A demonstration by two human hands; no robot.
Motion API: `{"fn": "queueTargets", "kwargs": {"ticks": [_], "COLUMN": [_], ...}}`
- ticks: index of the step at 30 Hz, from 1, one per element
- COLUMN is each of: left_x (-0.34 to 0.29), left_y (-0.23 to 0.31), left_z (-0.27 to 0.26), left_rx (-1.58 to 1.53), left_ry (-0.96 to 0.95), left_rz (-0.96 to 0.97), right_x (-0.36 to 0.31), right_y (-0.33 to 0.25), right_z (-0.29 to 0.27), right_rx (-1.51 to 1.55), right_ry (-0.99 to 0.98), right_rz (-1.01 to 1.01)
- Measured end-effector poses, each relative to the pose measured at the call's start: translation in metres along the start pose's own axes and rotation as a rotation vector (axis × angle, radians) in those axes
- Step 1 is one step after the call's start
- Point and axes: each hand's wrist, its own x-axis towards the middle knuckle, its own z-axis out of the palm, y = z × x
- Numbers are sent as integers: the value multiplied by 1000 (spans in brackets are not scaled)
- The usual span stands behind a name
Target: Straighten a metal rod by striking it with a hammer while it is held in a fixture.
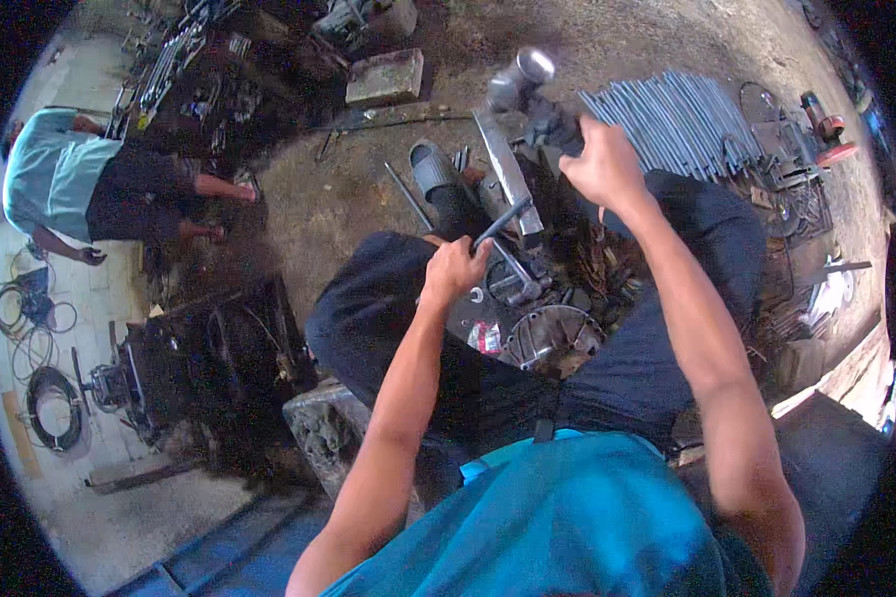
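My left hand (455,269) is closed round a dark metal rod (505,220), which slants up and right from my fist. The rod's far end overlaps the lower part of a pale flat metal bar (505,171); I cannot tell whether they touch. Raised at the right, my right hand (607,164) makes a fist round a hammer, whose shiny round head (524,80) is smeared by motion. Much of its handle is hidden. Between my knees lie a round metal flange (558,333) and a metal fitting (521,286).
Beyond my right hand lies a row of metal rods (672,124). A rectangular block (385,78) sits on the dirt floor. A person (100,179) in a light shirt stands at the left, above dark machinery (219,348). An angle grinder (824,124) is at the far right.
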Motion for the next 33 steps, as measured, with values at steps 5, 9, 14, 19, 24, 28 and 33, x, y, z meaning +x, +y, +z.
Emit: {"fn": "queueTargets", "kwargs": {"ticks": [5,9,14,19,24,28,33], "left_x": [-16,2,-1,-5,-5,11,20], "left_y": [-26,-13,-27,-22,-29,-34,-29], "left_z": [-9,-2,9,0,-1,17,9], "left_rx": [-56,-86,-54,-100,-123,-76,-30], "left_ry": [-87,-69,-48,-79,-101,-176,-157], "left_rz": [-89,-5,76,66,13,63,80], "right_x": [8,-29,-68,-1,12,-54,-51], "right_y": [-50,25,57,-3,-35,47,41], "right_z": [-33,43,65,-16,-23,62,50], "right_rx": [270,239,-160,60,447,137,-26], "right_ry": [359,382,-312,102,478,172,-151], "right_rz": [-247,-272,191,-34,-270,-61,187]}}
